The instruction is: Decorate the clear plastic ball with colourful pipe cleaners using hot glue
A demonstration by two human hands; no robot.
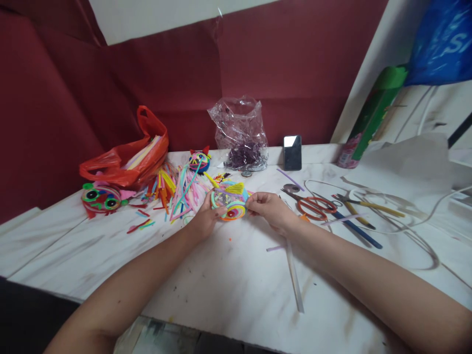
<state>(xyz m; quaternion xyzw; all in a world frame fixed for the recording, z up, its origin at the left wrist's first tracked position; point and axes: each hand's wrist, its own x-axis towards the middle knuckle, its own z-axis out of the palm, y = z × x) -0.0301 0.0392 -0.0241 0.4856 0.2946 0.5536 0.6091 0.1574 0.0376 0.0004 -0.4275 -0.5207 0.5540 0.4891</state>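
A colourful pipe-cleaner animal figure (225, 197) is held between my two hands above the marble-patterned table. It has a red and yellow round eye, a pale blue rim and a yellow fin-like piece on top. My left hand (207, 216) grips it from the left, thumb on its front. At its right edge, my right hand (266, 209) is closed in a pinch; whatever lies between those fingertips is too small to make out. Close by on the left lie loose pink and white pipe cleaners (190, 189).
Orange-handled scissors (315, 207), pliers (354, 214) and a white cable (413, 233) lie on the right. A phone (292, 153) and a clear plastic bag (241, 132) stand at the back. Leftward are a red bag (110, 164) and another finished-looking figure (101, 199).
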